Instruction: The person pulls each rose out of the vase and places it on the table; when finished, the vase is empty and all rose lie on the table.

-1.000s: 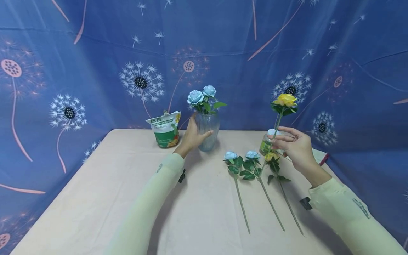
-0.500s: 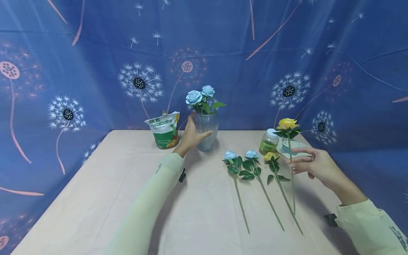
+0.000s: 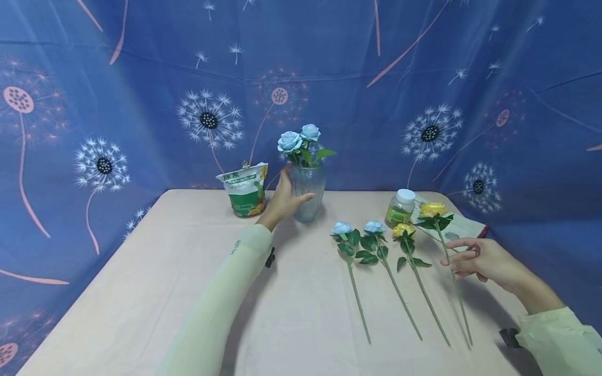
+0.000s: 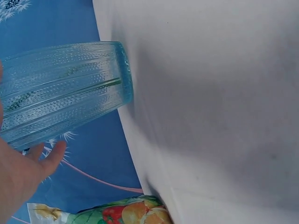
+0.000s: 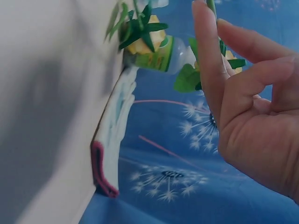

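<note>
My left hand (image 3: 284,200) holds the ribbed glass vase (image 3: 308,196) around its left side, thumb across the front. Two blue artificial roses (image 3: 289,142) stand in the vase, and a green stem shows through the glass (image 4: 70,88) in the left wrist view. At the right, my right hand (image 3: 486,263) pinches the stem of a yellow artificial rose (image 3: 433,210) between thumb and fingers, its bloom tilted toward the back left. Left of it another yellow rose (image 3: 403,231) and two more blue roses (image 3: 342,228) lie side by side on the table, stems pointing toward me.
A green and white pouch (image 3: 245,190) stands left of the vase. Behind the yellow roses are a white-capped jar (image 3: 400,207) and a folded cloth with a red edge (image 3: 470,227). A blue dandelion-print curtain (image 3: 348,104) hangs behind the table (image 3: 155,271).
My right hand has moved right and toward me, lowering the yellow rose from above the jar to beside the row of lying roses. My left hand stays on the vase.
</note>
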Motion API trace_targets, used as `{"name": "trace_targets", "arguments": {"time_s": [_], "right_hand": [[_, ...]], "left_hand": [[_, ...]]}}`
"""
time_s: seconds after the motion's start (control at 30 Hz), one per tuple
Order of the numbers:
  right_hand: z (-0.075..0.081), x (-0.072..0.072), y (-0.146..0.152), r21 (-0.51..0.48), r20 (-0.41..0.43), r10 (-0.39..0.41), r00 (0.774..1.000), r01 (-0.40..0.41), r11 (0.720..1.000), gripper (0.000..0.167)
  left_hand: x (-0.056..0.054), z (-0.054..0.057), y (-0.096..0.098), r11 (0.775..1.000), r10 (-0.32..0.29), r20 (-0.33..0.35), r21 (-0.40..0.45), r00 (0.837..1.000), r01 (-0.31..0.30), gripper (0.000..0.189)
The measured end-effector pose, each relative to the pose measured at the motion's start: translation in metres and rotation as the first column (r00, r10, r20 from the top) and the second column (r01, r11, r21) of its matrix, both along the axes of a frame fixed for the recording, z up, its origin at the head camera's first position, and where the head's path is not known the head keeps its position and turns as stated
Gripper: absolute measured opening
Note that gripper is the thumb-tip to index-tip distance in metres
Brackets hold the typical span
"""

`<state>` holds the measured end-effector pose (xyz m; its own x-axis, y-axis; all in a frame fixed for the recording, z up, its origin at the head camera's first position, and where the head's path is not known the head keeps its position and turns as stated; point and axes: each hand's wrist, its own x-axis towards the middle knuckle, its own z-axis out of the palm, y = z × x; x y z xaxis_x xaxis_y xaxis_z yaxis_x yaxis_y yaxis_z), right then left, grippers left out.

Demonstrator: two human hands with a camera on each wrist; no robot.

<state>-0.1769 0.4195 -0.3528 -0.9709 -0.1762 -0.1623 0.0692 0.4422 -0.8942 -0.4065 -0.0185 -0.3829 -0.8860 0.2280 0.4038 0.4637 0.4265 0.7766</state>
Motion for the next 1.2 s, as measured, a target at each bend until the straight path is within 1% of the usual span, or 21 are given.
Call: {"name": "trace_targets", "arguments": {"time_s": [0.07,0.13,0.3,0.33,0.43,0.5,0.6,0.7,0.93,1.1,1.2], "right_hand": [[-0.003,0.0,0.004,-0.02,0.01,0.018,1.0,-0.018,1.0,0.036],[-0.006,0.001,0.008,-0.026,0.016,0.033,0.999,-0.033,0.999,0.036],[-0.011,0.001,0.019,0.011,0.056,0.043,0.997,-0.044,0.999,0.035],[-0.012,0.0,0.021,0.019,0.072,0.044,0.996,-0.046,0.999,0.038],[-0.014,-0.002,0.025,0.046,0.103,0.048,0.994,-0.053,0.998,0.056],[-0.016,-0.004,0.026,0.049,0.123,0.057,0.991,-0.063,0.997,0.063],[-0.021,-0.007,0.025,0.026,0.154,0.079,0.985,-0.084,0.996,0.066],[-0.026,-0.009,0.024,0.001,0.182,0.094,0.979,-0.096,0.995,0.064],[-0.035,-0.012,0.024,-0.048,0.234,0.102,0.967,-0.093,0.994,0.057],[-0.038,-0.014,0.025,-0.078,0.24,0.125,0.963,-0.11,0.991,0.056],[-0.038,-0.014,0.024,-0.076,0.252,0.137,0.958,-0.121,0.99,0.055]], "left_hand": [[0.0,-0.001,0.0,1.0,0.003,-0.003,0.004,1.0,-0.003,0.111],[-0.001,-0.002,0.001,1.0,0.005,-0.009,0.008,1.0,-0.004,0.11],[-0.001,-0.005,0.0,1.0,0.002,-0.016,0.008,1.0,-0.002,0.111],[-0.001,-0.005,0.0,1.0,0.001,-0.014,0.004,1.0,-0.001,0.111],[-0.001,-0.006,-0.001,1.0,-0.004,-0.018,-0.012,1.0,0.003,0.112],[-0.002,-0.005,-0.002,1.0,0.002,-0.025,-0.021,1.0,-0.003,0.112],[-0.003,-0.004,-0.004,1.0,0.012,-0.03,-0.028,0.999,-0.013,0.112],[-0.004,-0.004,-0.004,0.999,0.013,-0.033,-0.029,0.999,-0.014,0.112],[-0.005,-0.007,-0.004,0.999,0.015,-0.032,-0.044,0.999,-0.017,0.113],[-0.005,-0.007,-0.005,0.999,0.018,-0.044,-0.046,0.999,-0.02,0.113],[-0.005,-0.006,-0.005,0.999,0.013,-0.039,-0.049,0.999,-0.015,0.113]]}}
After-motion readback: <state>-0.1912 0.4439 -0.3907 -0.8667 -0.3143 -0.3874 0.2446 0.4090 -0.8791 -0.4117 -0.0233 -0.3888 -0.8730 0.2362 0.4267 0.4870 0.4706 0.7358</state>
